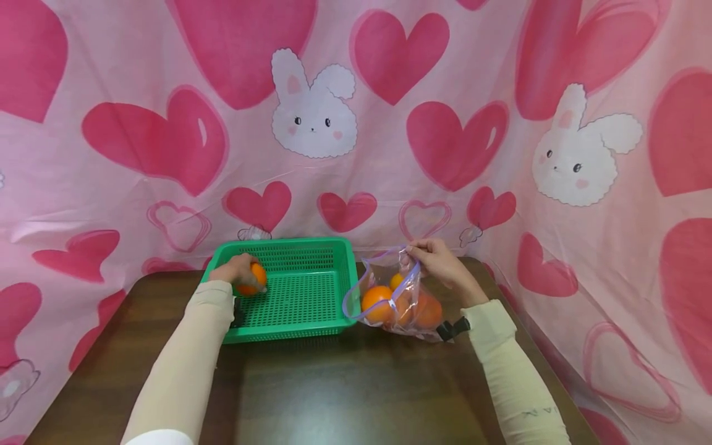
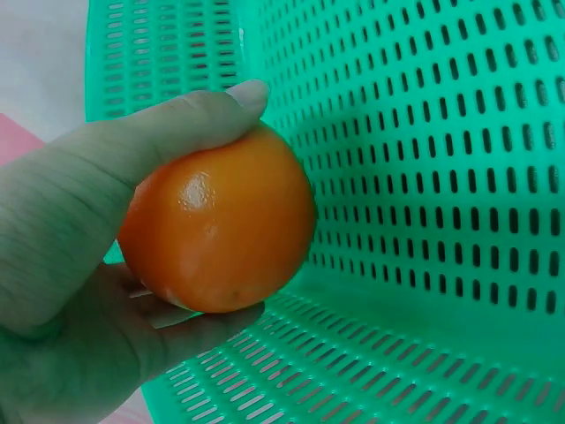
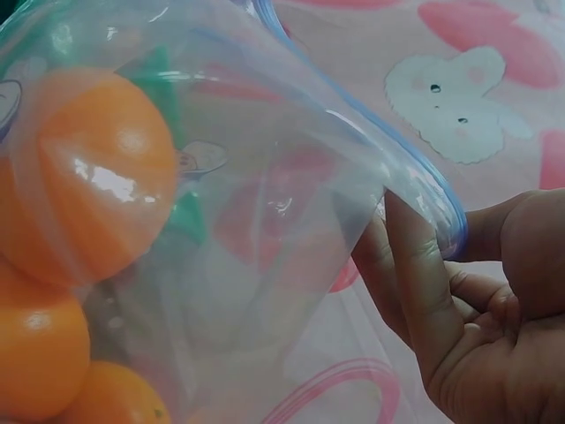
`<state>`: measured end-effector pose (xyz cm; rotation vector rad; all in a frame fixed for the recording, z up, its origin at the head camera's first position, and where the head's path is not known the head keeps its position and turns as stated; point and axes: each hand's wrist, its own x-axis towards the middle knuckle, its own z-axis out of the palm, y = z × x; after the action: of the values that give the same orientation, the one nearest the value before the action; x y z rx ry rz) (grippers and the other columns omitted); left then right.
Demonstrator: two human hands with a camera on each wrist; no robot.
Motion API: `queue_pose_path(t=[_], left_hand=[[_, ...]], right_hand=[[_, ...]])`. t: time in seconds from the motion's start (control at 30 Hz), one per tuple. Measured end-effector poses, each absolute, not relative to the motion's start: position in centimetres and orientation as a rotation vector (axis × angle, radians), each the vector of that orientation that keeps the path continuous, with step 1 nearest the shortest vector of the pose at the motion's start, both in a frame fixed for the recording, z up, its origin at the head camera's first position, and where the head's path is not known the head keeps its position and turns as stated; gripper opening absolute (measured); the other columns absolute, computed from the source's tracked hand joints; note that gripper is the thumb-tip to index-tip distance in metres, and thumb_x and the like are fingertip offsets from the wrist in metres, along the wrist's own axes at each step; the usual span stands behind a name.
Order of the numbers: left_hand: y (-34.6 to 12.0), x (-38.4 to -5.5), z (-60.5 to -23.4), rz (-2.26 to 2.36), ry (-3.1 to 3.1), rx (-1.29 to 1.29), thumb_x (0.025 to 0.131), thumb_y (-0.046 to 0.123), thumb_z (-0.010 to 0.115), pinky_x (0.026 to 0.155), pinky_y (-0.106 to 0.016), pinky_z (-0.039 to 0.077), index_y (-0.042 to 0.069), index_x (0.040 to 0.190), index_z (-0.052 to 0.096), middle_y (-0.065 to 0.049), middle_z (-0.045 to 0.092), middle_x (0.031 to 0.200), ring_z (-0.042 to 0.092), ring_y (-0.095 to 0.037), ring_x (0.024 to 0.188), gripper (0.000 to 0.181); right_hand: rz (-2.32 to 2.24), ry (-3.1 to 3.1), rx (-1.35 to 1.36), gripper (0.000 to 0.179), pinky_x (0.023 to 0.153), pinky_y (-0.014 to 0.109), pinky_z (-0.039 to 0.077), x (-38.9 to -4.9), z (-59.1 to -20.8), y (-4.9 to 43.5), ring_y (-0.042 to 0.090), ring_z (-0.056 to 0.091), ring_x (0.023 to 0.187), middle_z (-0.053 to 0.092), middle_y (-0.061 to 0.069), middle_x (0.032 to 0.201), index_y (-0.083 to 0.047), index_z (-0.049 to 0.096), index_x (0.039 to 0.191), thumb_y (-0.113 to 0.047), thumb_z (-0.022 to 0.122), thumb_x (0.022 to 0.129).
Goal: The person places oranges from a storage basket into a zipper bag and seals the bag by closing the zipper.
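Note:
My left hand (image 1: 238,269) grips an orange (image 2: 221,221) at the left end of the green plastic basket (image 1: 347,266). In the left wrist view the thumb lies over the fruit and the fingers curl beneath it, with the slotted basket wall and floor around. My right hand (image 1: 436,259) pinches the rim of a clear zip bag (image 3: 274,230) between thumb and fingers. The bag stands with its purple-edged mouth spread toward the basket. Several oranges (image 1: 378,303) lie inside it, seen through the plastic in the right wrist view too.
The basket and the bag stand side by side toward the back of a dark wooden table (image 1: 334,389). A pink curtain (image 1: 384,161) with hearts and rabbits hangs behind and at the sides. A black strap (image 1: 453,329) hangs by the right wrist, close to the bag.

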<state>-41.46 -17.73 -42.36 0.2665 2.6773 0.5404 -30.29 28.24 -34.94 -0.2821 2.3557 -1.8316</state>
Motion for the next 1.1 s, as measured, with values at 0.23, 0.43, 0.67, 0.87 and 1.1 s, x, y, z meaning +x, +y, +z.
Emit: queue_pose_path(t=[0.23,0.43,0.67,0.87,1.1], left_hand=[[-17.7,-41.6,-41.6,0.600,2.697,0.379,0.081,0.039,0.084,0.085,-0.049,0.056,-0.005,0.144,0.048,-0.029,0.049,0.131,0.052,-0.042,0.110,0.085],[-17.3,-41.4,-40.7,0.682,2.715,0.479,0.081,0.041,0.084,0.084,-0.048,0.057,-0.001,0.142,0.052,-0.025,0.055,0.129,0.052,-0.039,0.110,0.081],[-16.8,-41.0,-39.9,0.738,2.750,0.571,0.079,0.040,0.086,0.086,-0.049,0.056,0.000,0.140,0.055,-0.023,0.060,0.127,0.055,-0.037,0.109,0.079],[-16.0,-40.6,-39.6,0.821,2.767,0.685,0.080,0.036,0.087,0.087,-0.049,0.057,0.000,0.142,0.054,-0.019,0.062,0.125,0.056,-0.036,0.112,0.078],[-15.3,-39.5,-38.7,0.848,2.812,0.749,0.079,0.034,0.088,0.085,-0.048,0.058,0.005,0.137,0.059,-0.013,0.062,0.120,0.053,-0.033,0.112,0.071]], right_hand=[[-1.875,2.310,-0.270,0.032,0.062,0.029,0.062,-30.2,-34.7,28.0,0.014,0.074,0.070,0.071,0.002,0.077,0.021,0.056,0.111,-0.009,0.048,0.107],[-1.853,2.341,-0.271,0.032,0.062,0.030,0.062,-30.0,-34.5,27.8,0.014,0.074,0.070,0.070,0.003,0.077,0.022,0.057,0.111,-0.009,0.048,0.107],[-1.874,2.316,-0.261,0.031,0.063,0.030,0.062,-29.9,-34.6,27.5,0.013,0.074,0.070,0.070,0.003,0.077,0.021,0.056,0.110,-0.009,0.048,0.107],[-1.880,2.324,-0.251,0.032,0.060,0.027,0.061,-29.9,-34.8,27.5,0.012,0.073,0.069,0.071,0.001,0.077,0.020,0.057,0.111,-0.010,0.048,0.107],[-1.911,2.320,-0.210,0.033,0.062,0.029,0.061,-29.8,-34.7,27.4,0.013,0.074,0.069,0.071,0.002,0.076,0.020,0.056,0.112,-0.012,0.048,0.108]])
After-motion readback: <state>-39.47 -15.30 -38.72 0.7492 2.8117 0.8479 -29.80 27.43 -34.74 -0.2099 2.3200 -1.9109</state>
